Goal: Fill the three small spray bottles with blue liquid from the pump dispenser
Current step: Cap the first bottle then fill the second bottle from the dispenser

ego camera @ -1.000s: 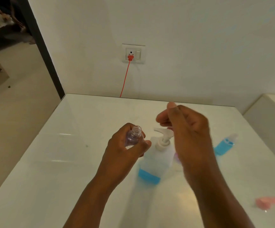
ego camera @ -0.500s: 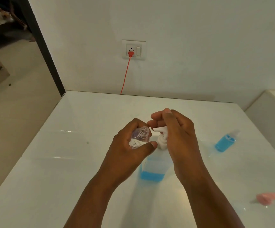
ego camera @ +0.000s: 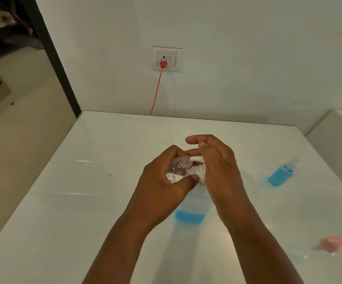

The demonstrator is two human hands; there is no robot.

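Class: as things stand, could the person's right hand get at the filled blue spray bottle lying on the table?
Probably yes: the blue spray bottle lies uncovered right of the right hand, with bare table between them.
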